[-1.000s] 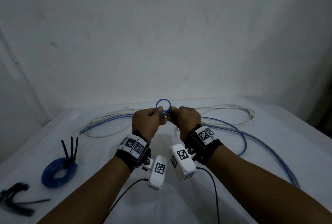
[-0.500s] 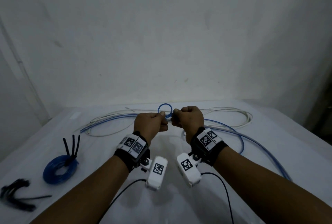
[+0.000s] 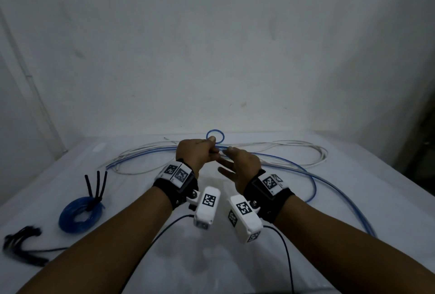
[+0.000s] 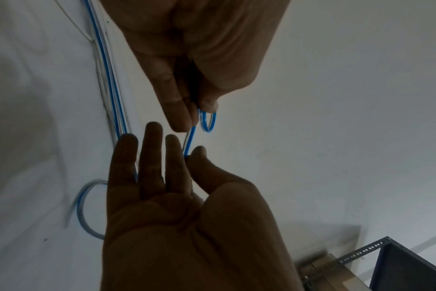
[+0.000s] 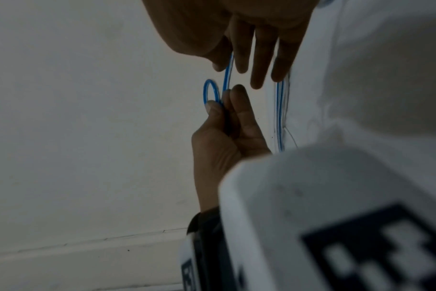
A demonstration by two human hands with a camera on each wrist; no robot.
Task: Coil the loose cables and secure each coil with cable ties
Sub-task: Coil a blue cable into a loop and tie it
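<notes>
My left hand (image 3: 195, 154) pinches a small loop of blue cable (image 3: 215, 130) above the white table (image 3: 306, 258). The left wrist view shows that loop (image 4: 207, 130) held between thumb and forefinger. Just right of it, my right hand (image 3: 242, 166) pinches the same cable (image 4: 189, 141) between thumb and forefinger, its other fingers straight and spread. The rest of the blue cable (image 3: 314, 185) trails loose over the table to the right. A loose white cable (image 3: 324, 154) lies behind it.
A tied blue coil (image 3: 66, 220) with black tie tails (image 3: 96, 183) sticking up lies at the left. A heap of black cable ties (image 3: 23, 246) sits at the near left edge. A wall stands close behind the table. A metal rack (image 4: 398, 265) is off to the right.
My right hand has gone from a fist to spread fingers and drawn slightly down and right along the cable. The left hand still holds the loop.
</notes>
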